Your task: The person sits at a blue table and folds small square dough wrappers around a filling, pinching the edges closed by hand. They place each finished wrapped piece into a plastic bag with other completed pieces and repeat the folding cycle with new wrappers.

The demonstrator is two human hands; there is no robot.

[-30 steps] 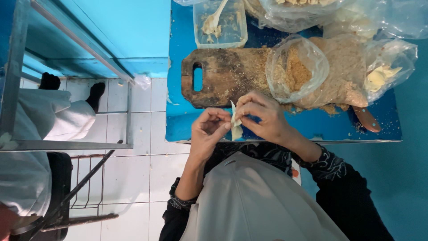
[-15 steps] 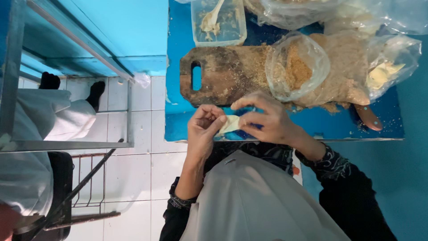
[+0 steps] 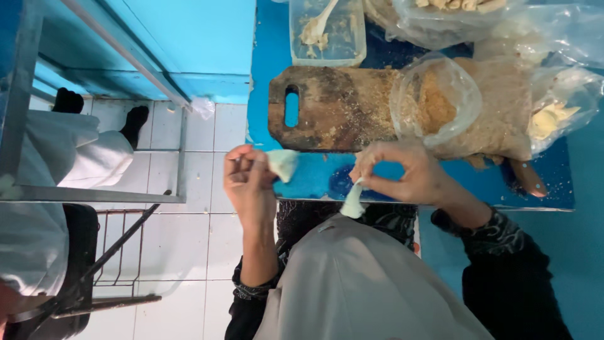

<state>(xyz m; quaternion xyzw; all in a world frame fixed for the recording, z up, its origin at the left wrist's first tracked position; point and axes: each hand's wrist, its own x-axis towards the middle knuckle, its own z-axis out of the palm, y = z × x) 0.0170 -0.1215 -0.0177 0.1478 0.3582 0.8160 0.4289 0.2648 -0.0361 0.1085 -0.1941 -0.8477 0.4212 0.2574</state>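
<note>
My left hand (image 3: 248,182) pinches a small pale piece of soft dough (image 3: 283,164) at the near edge of the blue table (image 3: 314,179). Level with it, my right hand (image 3: 402,173) pinches a second pale strip (image 3: 353,201) that hangs down from its fingers. The hands are apart, just in front of a worn wooden cutting board (image 3: 333,107) dusted with crumbs.
An open plastic bag of brown crumbs (image 3: 440,104) lies on the board. A clear tub with a pale spoon (image 3: 327,28) stands behind it, with more plastic bags (image 3: 553,113) to the right. At left are a metal frame (image 3: 182,138), a black chair (image 3: 82,271) and another person in white (image 3: 75,151).
My hands held one pale piece together between them. They have drawn apart, and each now holds its own pale piece.
</note>
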